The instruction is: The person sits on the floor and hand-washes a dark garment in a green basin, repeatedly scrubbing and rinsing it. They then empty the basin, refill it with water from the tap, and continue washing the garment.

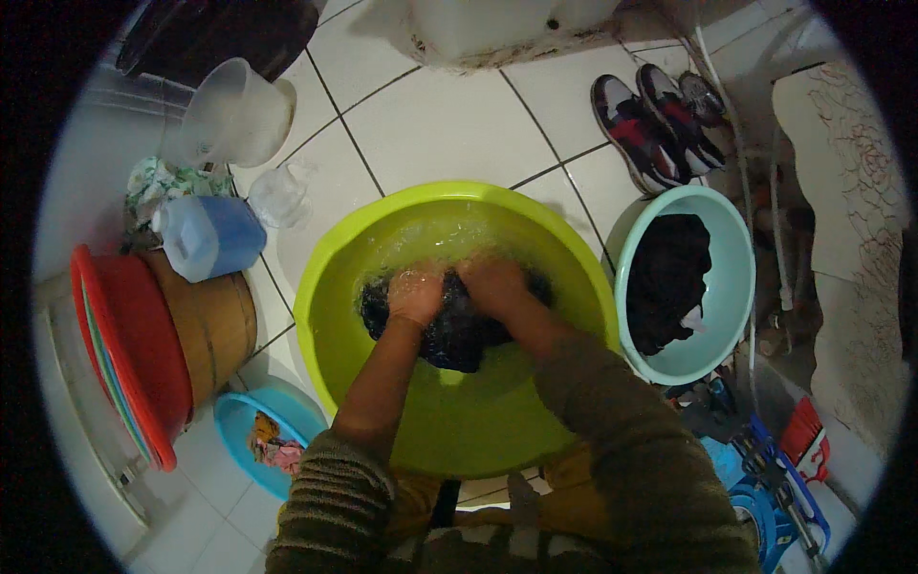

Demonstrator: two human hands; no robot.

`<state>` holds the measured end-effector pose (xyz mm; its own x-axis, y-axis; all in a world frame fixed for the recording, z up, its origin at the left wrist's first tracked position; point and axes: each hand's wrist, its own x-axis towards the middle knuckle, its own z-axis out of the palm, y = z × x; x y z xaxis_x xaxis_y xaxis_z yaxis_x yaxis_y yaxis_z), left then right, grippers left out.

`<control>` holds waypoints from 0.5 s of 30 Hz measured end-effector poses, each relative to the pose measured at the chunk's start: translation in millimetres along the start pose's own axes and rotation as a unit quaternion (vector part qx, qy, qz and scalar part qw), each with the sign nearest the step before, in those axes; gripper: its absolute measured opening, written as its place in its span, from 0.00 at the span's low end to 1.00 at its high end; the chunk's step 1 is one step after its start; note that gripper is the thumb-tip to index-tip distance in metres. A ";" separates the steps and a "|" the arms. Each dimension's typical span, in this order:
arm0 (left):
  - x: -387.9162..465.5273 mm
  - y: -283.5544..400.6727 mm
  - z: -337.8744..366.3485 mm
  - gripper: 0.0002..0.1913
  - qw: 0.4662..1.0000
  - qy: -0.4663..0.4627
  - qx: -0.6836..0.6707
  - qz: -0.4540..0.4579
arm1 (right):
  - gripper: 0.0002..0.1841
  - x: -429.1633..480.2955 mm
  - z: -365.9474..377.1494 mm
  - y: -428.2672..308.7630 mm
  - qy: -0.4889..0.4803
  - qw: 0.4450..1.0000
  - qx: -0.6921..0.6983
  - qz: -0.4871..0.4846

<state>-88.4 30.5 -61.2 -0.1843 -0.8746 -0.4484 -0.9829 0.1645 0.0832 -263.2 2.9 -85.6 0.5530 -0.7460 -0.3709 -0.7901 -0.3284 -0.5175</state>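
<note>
A large lime-green plastic basin (459, 430) of water stands on the floor before me. In it lies a dark, wet garment (455, 337), bunched up and partly under water. My left hand (417, 293) is closed on the garment's left part, at the water's surface. On its right part, my right hand (495, 281) grips the cloth, its fingers mostly hidden by water and fabric. Small splashes and bubbles show around both hands.
A pale mint basin (742, 287) with dark clothes (667, 280) stands close at right, below sneakers (638, 133). To the left are a jug of blue liquid (211, 237), a translucent bucket (233, 118), stacked red basins (154, 344) and a small blue basin (233, 438) holding cloths.
</note>
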 end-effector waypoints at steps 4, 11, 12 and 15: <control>38.8 28.9 -1.4 0.17 0.997 0.025 -0.056 0.042 | 0.15 27.4 46.8 53.6 0.023 0.992 -0.085 0.090; -48.4 -30.6 -76.7 0.12 0.956 0.068 -0.285 -0.029 | 0.26 -31.7 -88.5 -9.0 0.081 0.989 0.087 -0.088; -64.0 -25.0 -99.4 0.12 0.950 0.057 -0.306 -0.011 | 0.25 -43.9 -95.7 -9.3 0.103 0.984 0.108 -0.098; -98.6 -6.2 -136.6 0.15 0.956 0.057 -0.264 0.111 | 0.26 -83.1 -130.3 -11.0 0.079 0.986 0.058 -0.134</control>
<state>-64.2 53.4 104.0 -0.3582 -0.8940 -0.2691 -0.7774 0.1260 0.6163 -334.9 -7.0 51.4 0.6828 -0.7253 -0.0883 -0.5804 -0.4650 -0.6685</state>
